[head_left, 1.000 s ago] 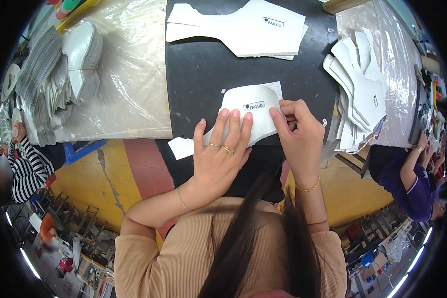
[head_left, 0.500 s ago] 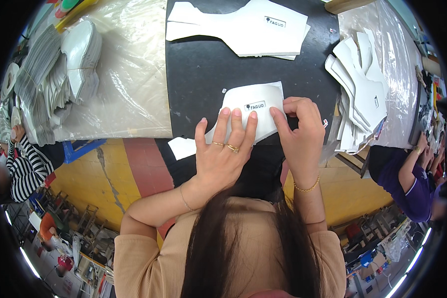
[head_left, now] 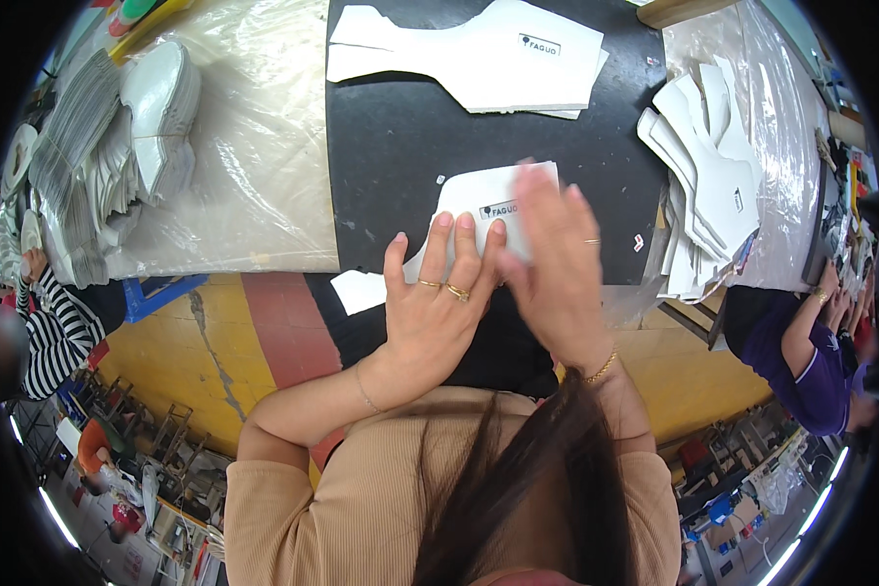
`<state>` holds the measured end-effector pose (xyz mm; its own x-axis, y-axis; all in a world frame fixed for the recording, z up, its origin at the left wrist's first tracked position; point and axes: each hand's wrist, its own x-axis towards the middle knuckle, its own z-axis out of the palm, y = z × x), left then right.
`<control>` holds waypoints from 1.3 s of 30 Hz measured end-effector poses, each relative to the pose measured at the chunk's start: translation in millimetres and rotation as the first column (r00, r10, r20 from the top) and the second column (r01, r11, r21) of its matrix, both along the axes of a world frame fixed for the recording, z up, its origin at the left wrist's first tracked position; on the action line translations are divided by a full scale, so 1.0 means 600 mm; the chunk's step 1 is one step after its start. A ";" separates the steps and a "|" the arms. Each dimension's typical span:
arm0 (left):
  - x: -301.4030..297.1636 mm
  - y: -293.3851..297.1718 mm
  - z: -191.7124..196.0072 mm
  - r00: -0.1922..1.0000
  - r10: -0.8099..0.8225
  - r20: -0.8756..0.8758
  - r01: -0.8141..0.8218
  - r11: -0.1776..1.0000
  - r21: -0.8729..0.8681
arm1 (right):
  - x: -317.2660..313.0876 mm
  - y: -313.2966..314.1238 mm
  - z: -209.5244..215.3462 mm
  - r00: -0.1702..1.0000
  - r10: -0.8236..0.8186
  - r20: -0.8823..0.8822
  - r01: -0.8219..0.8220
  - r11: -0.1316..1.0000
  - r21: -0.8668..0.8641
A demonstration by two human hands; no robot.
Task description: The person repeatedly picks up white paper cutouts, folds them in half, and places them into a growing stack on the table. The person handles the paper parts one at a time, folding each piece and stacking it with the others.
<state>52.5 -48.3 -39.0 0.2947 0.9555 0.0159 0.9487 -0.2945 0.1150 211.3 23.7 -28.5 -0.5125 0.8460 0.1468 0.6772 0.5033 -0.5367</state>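
Hands on white cutout [head_left: 483, 205] at black mat [head_left: 400, 137] near edge: left hand [head_left: 435, 313] flat, fingers spread, pressing it; right hand [head_left: 557, 264] blurred, open flat over cutout's right part.

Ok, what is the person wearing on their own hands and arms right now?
Both forearms are bare; ribbed tan knit sleeves are pushed up past the elbows. The left hand has two gold rings on its fingers and a thin chain bracelet at the wrist. The right hand, motion-blurred, wears one thin gold ring and a gold beaded bracelet.
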 end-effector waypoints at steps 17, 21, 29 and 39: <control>0.002 -0.008 -0.037 1.000 0.021 0.004 -0.022 0.988 0.150 | 0.057 -0.017 0.005 0.909 -0.007 0.417 -0.005 1.000 0.028; 0.002 -0.007 -0.040 1.000 0.009 -0.029 -0.004 0.984 0.177 | 0.024 0.003 0.014 0.913 0.155 0.377 -0.169 0.986 0.006; 0.004 -0.010 -0.047 1.000 0.031 0.001 -0.031 0.981 0.191 | 0.007 0.031 -0.008 0.908 0.177 0.381 -0.196 0.981 0.012; 0.004 -0.005 -0.023 1.000 0.012 0.012 -0.014 0.991 0.135 | 0.044 -0.044 -0.015 0.850 -0.088 0.519 0.060 0.996 0.069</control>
<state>54.6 -51.2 -53.1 0.2815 0.9480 0.1484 0.9514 -0.2959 0.0854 237.4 -2.4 -37.5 -0.4616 0.8833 -0.0823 0.8867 0.4568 -0.0707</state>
